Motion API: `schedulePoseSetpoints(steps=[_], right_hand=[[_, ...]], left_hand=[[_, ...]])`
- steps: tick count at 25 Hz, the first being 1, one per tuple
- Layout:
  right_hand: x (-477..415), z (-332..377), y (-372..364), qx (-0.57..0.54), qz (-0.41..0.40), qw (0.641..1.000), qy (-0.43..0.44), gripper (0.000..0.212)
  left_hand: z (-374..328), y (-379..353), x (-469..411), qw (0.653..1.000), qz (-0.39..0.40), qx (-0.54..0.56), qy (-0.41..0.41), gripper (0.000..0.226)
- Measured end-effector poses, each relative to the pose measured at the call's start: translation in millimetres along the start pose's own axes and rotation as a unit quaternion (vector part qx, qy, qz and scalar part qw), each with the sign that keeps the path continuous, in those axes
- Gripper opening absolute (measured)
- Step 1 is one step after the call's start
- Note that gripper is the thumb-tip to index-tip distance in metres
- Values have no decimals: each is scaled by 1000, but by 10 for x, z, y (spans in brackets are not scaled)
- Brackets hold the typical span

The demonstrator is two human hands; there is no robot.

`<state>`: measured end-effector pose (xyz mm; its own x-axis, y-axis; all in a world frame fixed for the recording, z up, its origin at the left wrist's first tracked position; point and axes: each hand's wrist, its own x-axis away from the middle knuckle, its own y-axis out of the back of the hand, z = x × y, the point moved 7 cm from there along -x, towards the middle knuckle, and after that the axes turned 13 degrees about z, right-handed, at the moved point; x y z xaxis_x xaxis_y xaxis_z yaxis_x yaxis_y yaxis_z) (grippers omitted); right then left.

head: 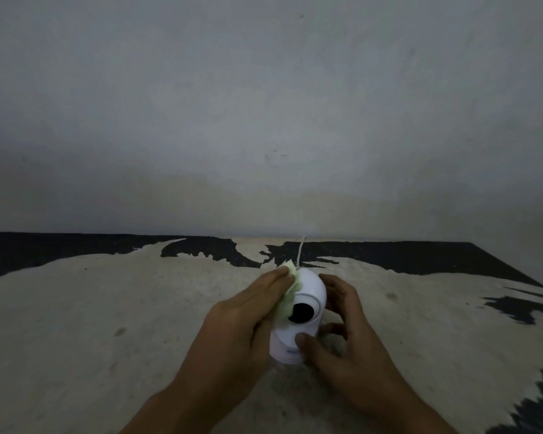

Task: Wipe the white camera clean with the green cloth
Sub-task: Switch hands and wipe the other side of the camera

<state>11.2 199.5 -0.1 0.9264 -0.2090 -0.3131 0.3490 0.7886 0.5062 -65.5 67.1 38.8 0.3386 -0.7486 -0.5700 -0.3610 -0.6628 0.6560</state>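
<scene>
The white camera (309, 288) stands upright on a worn tabletop, its round black lens (301, 313) facing me. My left hand (242, 317) presses the pale green cloth (290, 294) flat against the camera's left side; most of the cloth is hidden under my fingers. My right hand (342, 327) grips the camera from the right, thumb on the front of its base and fingers curled around the back. A thin white cable (301, 250) runs from behind the camera toward the wall.
The tabletop (138, 308) is beige with its black covering peeled back to patches along the far edge (405, 255) and the right side. A bare grey wall (264, 120) rises directly behind the table.
</scene>
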Motion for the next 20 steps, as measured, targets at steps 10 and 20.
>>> schedulePoseSetpoints(steps=[10, 20], right_hand=[[-18, -20, -13, 1, -8, 1000, -19, 66], [-5, 13, 2, 3, 0, 1000, -10, 73]], left_hand=[[-125, -106, -9, 997, 20, -62, -47, 34], [321, 145, -230, 989, -39, 63, 132, 22]])
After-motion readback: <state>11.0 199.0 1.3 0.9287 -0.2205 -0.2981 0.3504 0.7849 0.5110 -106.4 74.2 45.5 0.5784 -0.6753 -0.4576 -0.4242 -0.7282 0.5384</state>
